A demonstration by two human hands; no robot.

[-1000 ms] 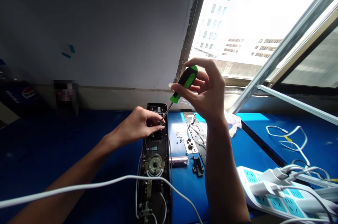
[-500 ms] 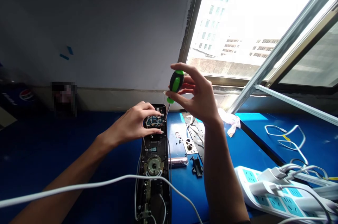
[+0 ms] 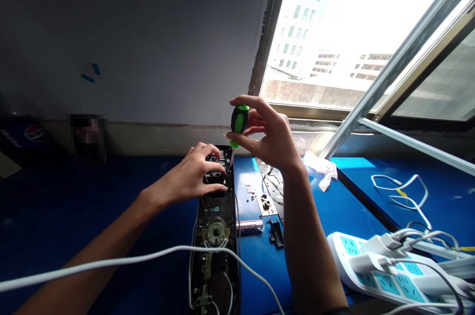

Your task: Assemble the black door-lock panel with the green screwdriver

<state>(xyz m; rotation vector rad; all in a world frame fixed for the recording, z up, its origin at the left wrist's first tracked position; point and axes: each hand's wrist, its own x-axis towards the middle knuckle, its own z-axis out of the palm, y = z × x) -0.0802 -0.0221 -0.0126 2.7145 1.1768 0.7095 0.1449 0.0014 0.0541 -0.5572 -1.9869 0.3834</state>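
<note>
My right hand [image 3: 265, 129] grips a green-and-black screwdriver [image 3: 239, 121] by its handle. Its shaft slants down to the right edge of a long black device housing [image 3: 218, 201], which lies opened on the blue table. Over the upper end of that housing, my left hand [image 3: 198, 169] has its thumb and fingers curled around a small circuit board [image 3: 215, 174], largely covering it. The spot where the screwdriver tip meets the housing is too small to make out. Lower in the housing sits a round metal speaker-like part [image 3: 216, 232], with thin wires around it.
Right of the housing lie small screws, a metal plate with a round fitting [image 3: 266, 203], a black plastic bracket [image 3: 276, 234] and a pink wrapped cylinder [image 3: 250, 226]. A white cable [image 3: 159, 254] crosses the foreground. A loaded power strip [image 3: 386, 270] stands at the right.
My right hand and the screwdriver have shifted left and slightly down, with the screwdriver more upright. My left fingers have curled further over the circuit board, hiding more of it.
</note>
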